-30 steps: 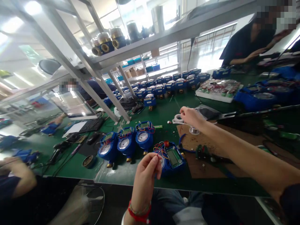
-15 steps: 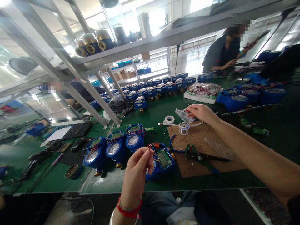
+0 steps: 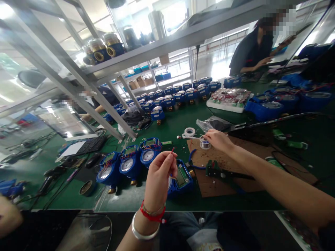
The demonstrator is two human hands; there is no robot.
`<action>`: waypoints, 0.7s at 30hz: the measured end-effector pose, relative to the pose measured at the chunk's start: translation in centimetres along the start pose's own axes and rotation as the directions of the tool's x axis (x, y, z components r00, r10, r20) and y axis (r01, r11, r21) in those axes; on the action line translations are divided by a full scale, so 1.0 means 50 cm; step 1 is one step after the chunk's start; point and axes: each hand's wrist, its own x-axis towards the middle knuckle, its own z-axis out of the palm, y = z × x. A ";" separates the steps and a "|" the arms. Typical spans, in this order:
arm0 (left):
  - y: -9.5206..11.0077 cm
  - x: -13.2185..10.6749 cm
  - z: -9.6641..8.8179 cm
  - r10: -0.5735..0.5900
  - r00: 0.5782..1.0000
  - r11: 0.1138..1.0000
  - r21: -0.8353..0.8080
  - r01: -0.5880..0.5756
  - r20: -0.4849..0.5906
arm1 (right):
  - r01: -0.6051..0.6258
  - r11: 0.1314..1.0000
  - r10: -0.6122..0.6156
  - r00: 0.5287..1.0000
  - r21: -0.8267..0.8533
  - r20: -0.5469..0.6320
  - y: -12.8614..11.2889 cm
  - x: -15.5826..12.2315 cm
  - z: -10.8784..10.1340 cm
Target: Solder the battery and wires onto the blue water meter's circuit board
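My left hand, with a red bracelet and a silver bangle at the wrist, pinches a thin red wire upright between thumb and forefinger. Just behind it lies an open blue water meter with a green circuit board and a small display, partly covered by the hand. My right hand has its fingers closed at the upper rim of a spool of solder. A roll of white tape and a clear plastic bag lie close to that hand.
Three more open water meters stand left. Green-handled wire strippers rest on cardboard. Behind are a white tray of wired parts, rows of blue meters and a metal shelf. A co-worker is at back right.
My right hand has moved from the plastic bag down and left to the solder spool. My left hand has risen slightly, lifting the red wire higher above the meter.
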 end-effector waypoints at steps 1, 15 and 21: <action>0.001 0.007 0.006 0.015 1.000 1.000 0.005 -0.015 0.008 | -0.009 1.000 0.009 1.000 -0.009 0.000 0.004 -0.003 0.001; -0.017 0.127 0.074 0.029 0.991 0.958 0.279 -0.065 0.131 | -0.104 0.994 0.097 0.983 -0.039 -0.156 -0.018 -0.029 0.056; -0.047 0.231 0.092 -0.050 0.989 0.865 0.502 -0.027 0.140 | -0.092 0.996 0.094 0.981 0.017 -0.167 -0.030 -0.030 0.056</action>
